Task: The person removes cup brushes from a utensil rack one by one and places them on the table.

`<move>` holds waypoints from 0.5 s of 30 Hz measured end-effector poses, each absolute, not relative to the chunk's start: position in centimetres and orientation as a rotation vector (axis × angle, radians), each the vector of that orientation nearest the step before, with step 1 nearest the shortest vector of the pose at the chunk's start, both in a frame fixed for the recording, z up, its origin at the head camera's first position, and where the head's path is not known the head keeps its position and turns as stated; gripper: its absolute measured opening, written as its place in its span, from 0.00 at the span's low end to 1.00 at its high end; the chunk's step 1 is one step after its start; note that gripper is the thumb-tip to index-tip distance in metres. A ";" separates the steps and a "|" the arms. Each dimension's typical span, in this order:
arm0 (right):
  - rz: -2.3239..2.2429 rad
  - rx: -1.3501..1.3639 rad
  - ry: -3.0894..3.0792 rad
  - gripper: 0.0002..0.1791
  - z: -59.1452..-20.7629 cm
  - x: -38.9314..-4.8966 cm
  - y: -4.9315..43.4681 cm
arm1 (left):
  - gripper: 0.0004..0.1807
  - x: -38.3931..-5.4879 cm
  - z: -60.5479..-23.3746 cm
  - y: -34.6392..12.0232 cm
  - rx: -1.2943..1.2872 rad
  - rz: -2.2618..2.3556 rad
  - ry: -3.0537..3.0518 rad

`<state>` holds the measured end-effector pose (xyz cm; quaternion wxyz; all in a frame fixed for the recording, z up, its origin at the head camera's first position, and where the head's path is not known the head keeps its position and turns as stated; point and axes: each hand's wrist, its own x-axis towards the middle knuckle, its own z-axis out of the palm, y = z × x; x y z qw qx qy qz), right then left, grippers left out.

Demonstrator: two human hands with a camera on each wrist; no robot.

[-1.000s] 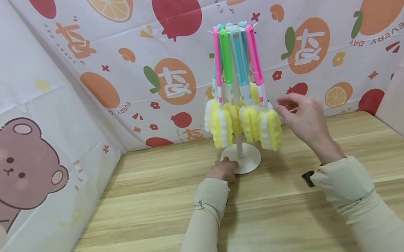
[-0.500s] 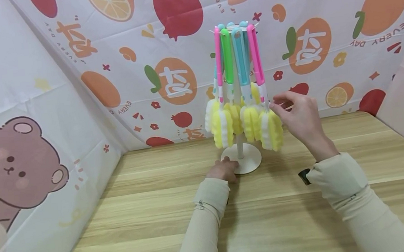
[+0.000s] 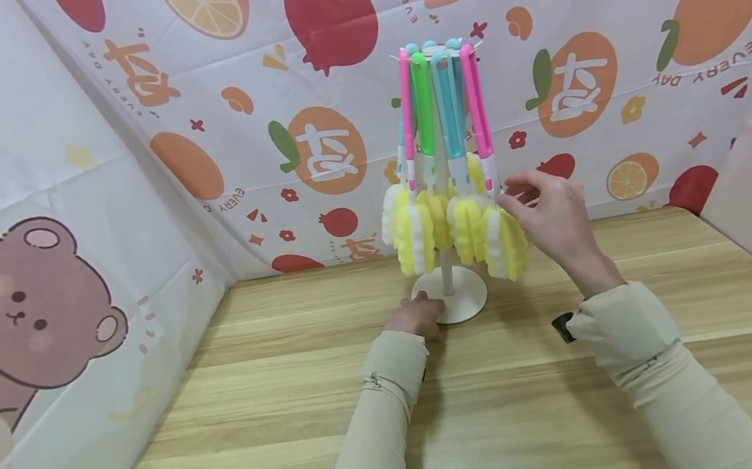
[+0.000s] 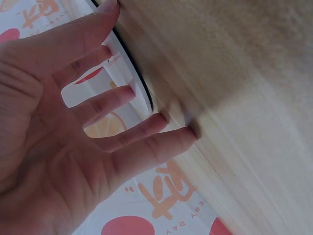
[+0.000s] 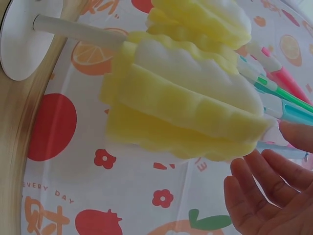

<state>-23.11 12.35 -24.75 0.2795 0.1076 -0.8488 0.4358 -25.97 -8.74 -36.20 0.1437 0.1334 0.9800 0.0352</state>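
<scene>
Sponge bottle brushes with pink, green and blue handles hang from a white rotating stand, whose round base (image 3: 468,300) rests on the table. My left hand (image 3: 415,316) touches the base's left edge. Its fingers are spread and fairly straight along the rim in the left wrist view, fingertips (image 4: 193,133) near the tabletop. My right hand (image 3: 557,223) pinches the white neck of the right pink-handled sponge brush (image 3: 477,113) just above its sponge. That brush's yellow-and-white sponge (image 5: 190,107) fills the right wrist view, and the thumb and fingers (image 5: 244,169) meet around the neck, partly hidden.
The wood-grain table (image 3: 283,397) extends around the stand. Behind it hangs a fruit-print cloth (image 3: 237,157), with a bear-print cloth (image 3: 18,302) on the left. Other brushes (image 3: 413,238) hang close beside the pinched one.
My right hand has moved left, from beside the right pink-handled sponge brush onto its neck. The left hand stays at the base, and the brushes hang nearly as before.
</scene>
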 end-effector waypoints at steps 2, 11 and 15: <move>1.176 0.286 -2.289 0.17 -24.7 -23.2 12.3 | 0.25 -26.0 -36.2 -8.7 0.390 0.105 2.827; 1.177 0.313 -2.295 0.18 -24.5 -23.7 12.0 | 0.24 -26.0 -36.1 -8.8 0.398 0.110 2.830; 1.195 0.307 -2.309 0.19 -24.5 -23.9 11.8 | 0.24 -25.9 -36.0 -8.8 0.390 0.127 2.827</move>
